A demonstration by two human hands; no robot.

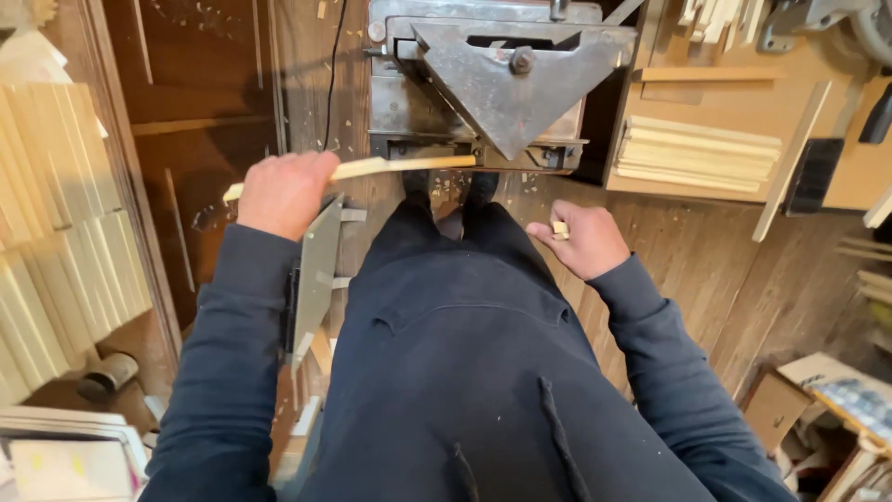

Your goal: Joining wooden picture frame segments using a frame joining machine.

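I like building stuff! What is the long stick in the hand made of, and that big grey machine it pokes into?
The long stick, held by the left hand, looks like bare, pale wood: light, matte, no paint. The machine looks like metal, probably steel: grey, dull, scuffed plates with a bolt. The small block in the right hand seems the same pale wood.

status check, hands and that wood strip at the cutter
Left hand gripping the long wood strip, its far end at the metal cutter. Right hand closed on a small wood offcut. Nothing blocking the strip.
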